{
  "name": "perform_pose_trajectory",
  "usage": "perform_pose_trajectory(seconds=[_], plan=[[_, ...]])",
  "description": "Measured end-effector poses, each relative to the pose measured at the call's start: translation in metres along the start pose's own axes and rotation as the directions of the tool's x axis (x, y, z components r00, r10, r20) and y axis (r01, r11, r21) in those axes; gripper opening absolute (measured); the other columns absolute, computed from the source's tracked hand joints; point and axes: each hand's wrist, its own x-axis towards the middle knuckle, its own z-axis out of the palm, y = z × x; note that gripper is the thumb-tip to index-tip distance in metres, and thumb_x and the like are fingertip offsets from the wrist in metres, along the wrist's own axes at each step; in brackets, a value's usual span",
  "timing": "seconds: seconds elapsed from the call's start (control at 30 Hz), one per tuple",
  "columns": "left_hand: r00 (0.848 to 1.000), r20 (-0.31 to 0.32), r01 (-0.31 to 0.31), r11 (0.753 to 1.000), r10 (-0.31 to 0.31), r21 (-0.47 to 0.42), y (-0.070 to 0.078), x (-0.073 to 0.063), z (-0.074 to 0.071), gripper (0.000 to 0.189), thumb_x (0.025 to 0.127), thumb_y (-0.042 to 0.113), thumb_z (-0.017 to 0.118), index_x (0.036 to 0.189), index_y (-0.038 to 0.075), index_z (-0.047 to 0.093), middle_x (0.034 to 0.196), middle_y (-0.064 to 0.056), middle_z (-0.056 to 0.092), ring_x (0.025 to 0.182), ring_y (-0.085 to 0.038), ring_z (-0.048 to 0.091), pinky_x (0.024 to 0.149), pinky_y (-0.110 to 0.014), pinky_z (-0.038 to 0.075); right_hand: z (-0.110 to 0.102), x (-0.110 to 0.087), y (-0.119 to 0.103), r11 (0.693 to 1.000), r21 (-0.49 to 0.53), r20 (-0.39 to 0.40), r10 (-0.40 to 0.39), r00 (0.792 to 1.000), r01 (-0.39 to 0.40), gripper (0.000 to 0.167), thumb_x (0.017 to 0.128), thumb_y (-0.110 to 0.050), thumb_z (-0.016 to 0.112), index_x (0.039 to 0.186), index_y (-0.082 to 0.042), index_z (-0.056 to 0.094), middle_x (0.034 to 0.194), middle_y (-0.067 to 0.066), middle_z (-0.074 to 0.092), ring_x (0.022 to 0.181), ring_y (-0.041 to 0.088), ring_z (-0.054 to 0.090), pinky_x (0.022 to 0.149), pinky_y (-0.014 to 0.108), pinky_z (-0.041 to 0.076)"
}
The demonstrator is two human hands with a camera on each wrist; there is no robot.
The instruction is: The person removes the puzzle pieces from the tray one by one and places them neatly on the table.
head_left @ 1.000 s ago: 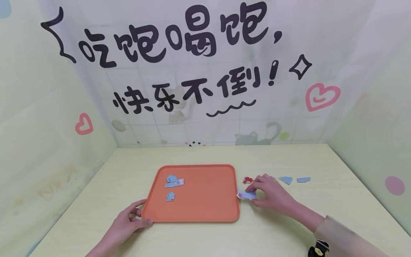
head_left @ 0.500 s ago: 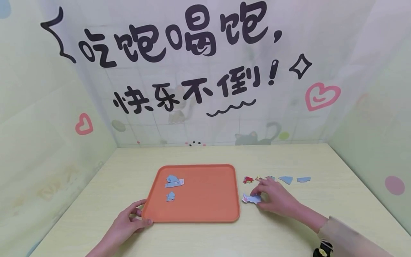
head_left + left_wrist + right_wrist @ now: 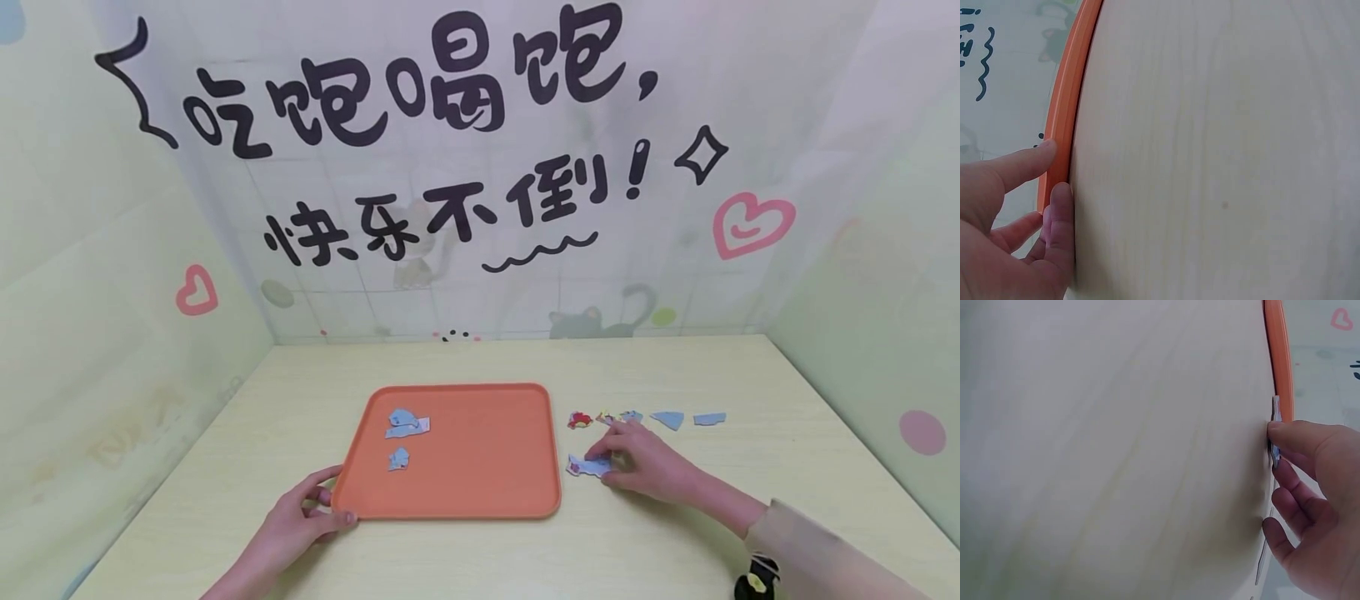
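My left hand (image 3: 306,515) holds the orange tray (image 3: 480,492) at its front left corner, thumb at the front and fingers along the left side. The left wrist view has the thumb and fingers at the rim (image 3: 1060,119). Beyond the tray's right edge, my right hand (image 3: 652,461) pinches a pale blue puzzle piece (image 3: 585,467) with a purple print, low at the table. Seen edge-on in the right wrist view, that puzzle piece (image 3: 1275,409) sits between thumb and fingers; the fingers partly cover it. Several blue puzzle pieces (image 3: 399,459) lie in the tray's left part, two of them overlapping.
Behind my right hand runs a row of puzzle pieces: a red one (image 3: 580,420), a yellowish one (image 3: 606,417), and blue ones such as a wedge (image 3: 667,419) and a strip (image 3: 709,419). A printed wall (image 3: 480,308) borders the table's back.
My right hand has moved slightly right and toward the front with its puzzle piece, away from the tray's edge. More of the back row shows now. My left hand and the tray stay put.
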Motion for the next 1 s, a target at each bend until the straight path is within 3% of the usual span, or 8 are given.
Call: perform_pose_trajectory(seconds=[0.2, 1.0], plan=[[1.000, 0.000, 0.000, 1.000, 0.000, -0.003, 0.000, 0.000, 0.000, 0.081, 0.079, 0.020, 0.082, 0.148, 0.010, 0.041, 0.109, -0.009, 0.052, 0.080, -0.015, 0.053, 0.064, -0.024, 0.053, 0.001, -0.003, 0.005, 0.997, 0.076, 0.011, 0.009, 1.000, -0.010, 0.028, 0.084, -0.019, 0.077, 0.111, -0.021, 0.073, 0.102, -0.008, 0.062, 0.094, 0.010, 0.049, 0.078, 0.024, 0.041], [1.000, -0.010, 0.006, 1.000, -0.005, 0.017, 0.000, 0.000, 0.000, 0.081, 0.079, 0.022, 0.083, 0.147, 0.009, 0.042, 0.109, -0.011, 0.053, 0.081, -0.018, 0.054, 0.062, -0.025, 0.052, 0.002, -0.003, 0.014, 0.992, 0.124, 0.023, -0.040, 0.999, 0.036, 0.028, 0.086, -0.022, 0.076, 0.113, -0.022, 0.071, 0.107, -0.006, 0.064, 0.099, 0.011, 0.051, 0.083, 0.027, 0.043]])
